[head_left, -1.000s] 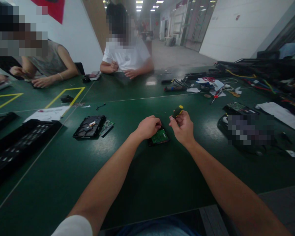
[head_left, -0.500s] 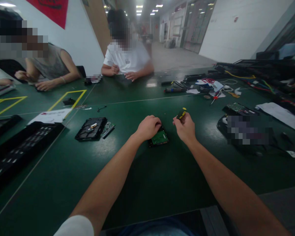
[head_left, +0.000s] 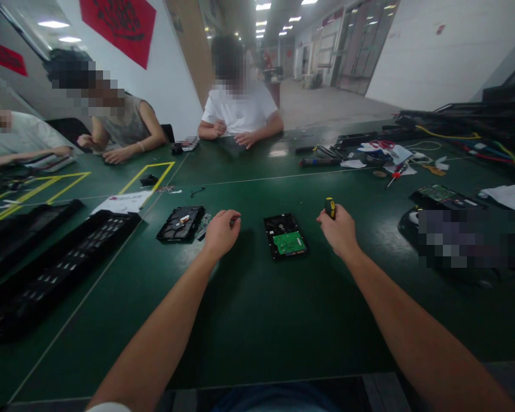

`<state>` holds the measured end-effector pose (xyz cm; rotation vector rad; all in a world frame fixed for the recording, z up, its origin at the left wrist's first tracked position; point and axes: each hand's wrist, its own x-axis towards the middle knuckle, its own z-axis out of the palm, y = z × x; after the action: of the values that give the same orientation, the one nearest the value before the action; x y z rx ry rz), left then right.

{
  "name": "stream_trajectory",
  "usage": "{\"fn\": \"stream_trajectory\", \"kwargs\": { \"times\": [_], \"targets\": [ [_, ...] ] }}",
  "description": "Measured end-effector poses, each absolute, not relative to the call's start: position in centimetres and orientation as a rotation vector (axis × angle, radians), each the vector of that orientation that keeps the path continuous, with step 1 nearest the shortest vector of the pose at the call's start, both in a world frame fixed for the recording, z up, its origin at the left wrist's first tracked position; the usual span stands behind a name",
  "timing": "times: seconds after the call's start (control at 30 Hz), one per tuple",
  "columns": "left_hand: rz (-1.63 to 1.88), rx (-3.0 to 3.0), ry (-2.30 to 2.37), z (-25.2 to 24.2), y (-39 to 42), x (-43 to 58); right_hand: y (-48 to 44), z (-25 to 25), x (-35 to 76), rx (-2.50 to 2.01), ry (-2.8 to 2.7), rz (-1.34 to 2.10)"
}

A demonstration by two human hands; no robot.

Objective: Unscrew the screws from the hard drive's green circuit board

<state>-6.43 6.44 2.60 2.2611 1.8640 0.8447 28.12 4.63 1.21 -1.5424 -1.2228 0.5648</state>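
Note:
A hard drive (head_left: 280, 225) lies on the green table in front of me, its green circuit board (head_left: 290, 243) facing up. My left hand (head_left: 221, 233) is to the left of the drive and apart from it. Its fingers are curled together; whatever they may hold is too small to see. To the right of the drive, my right hand (head_left: 340, 230) is closed around a black and yellow screwdriver (head_left: 330, 207), its handle pointing up. Just beyond my left hand are a loose circuit board (head_left: 203, 226) and a black drive case (head_left: 180, 223).
Long black trays (head_left: 60, 274) stand on the left. A red screwdriver (head_left: 395, 175), cables and papers lie at the back right, with a green-boarded device (head_left: 444, 195) nearer. Across the table sit several people, one in a white shirt (head_left: 240, 109).
My left hand has let go of the hard drive and moved left, leaving the drive uncovered. The right hand still grips the screwdriver, now held more upright. The view has turned left.

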Motion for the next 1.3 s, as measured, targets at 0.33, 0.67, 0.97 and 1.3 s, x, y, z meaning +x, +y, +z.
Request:
{"fn": "stream_trajectory", "kwargs": {
  "times": [0.33,0.67,0.97,1.3],
  "targets": [
    [0.802,2.348,1.859,1.0,4.5,-8.1,4.5,1.9,28.2,-1.705,-1.536,0.193],
    [0.670,2.491,1.833,1.7,4.2,-7.2,8.0,0.1,27.3,-1.884,-1.955,0.019],
    [0.505,2.280,1.886,2.4,3.8,-6.8,13.2,0.8,26.9,-1.971,-1.971,0.035],
    [0.568,2.557,1.738,4.0,2.6,-5.1,14.7,0.8,26.3,-2.009,-2.018,0.071]
  ]
}}
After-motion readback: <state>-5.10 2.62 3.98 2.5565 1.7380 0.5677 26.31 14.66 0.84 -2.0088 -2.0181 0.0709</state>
